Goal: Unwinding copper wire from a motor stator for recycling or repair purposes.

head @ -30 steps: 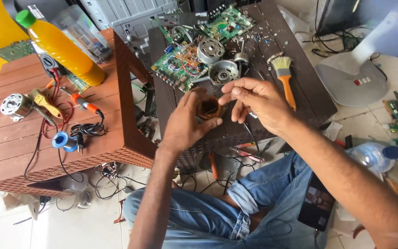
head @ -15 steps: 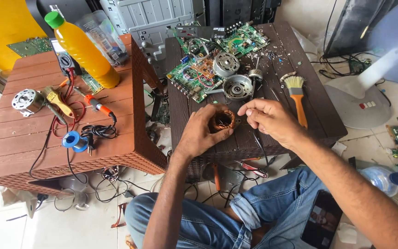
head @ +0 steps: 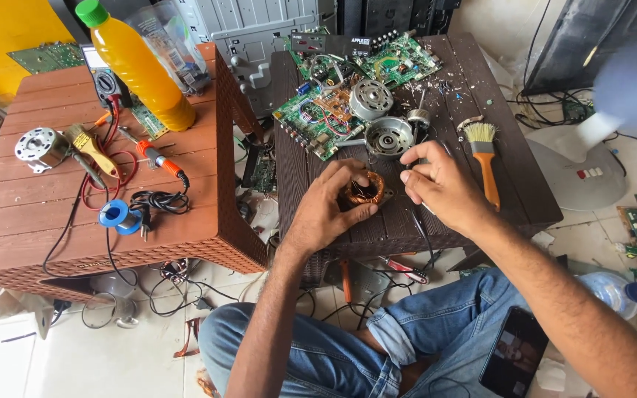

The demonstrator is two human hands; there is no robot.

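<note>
My left hand (head: 329, 210) grips a small motor stator with copper windings (head: 363, 189), resting it on the dark brown table (head: 510, 184). My right hand (head: 440, 184) is just right of the stator, its thumb and forefinger pinched together near the winding, on what looks like a thin wire or tool that is too small to make out. Behind the hands lie a round metal motor housing (head: 388, 137), a second motor part (head: 370, 99) and a green circuit board (head: 317, 118).
An orange-handled brush (head: 485, 158) lies right of my right hand. The reddish table (head: 31, 221) on the left holds an orange bottle (head: 138, 66), a soldering iron (head: 158, 158), a solder reel (head: 117, 215), a multimeter and a small motor (head: 40, 147). A phone (head: 516, 352) rests on my thigh; cables litter the floor.
Both hands have lowered the stator onto the dark table and shifted slightly right. The right hand's fingers have come off the stator and now pinch beside it.
</note>
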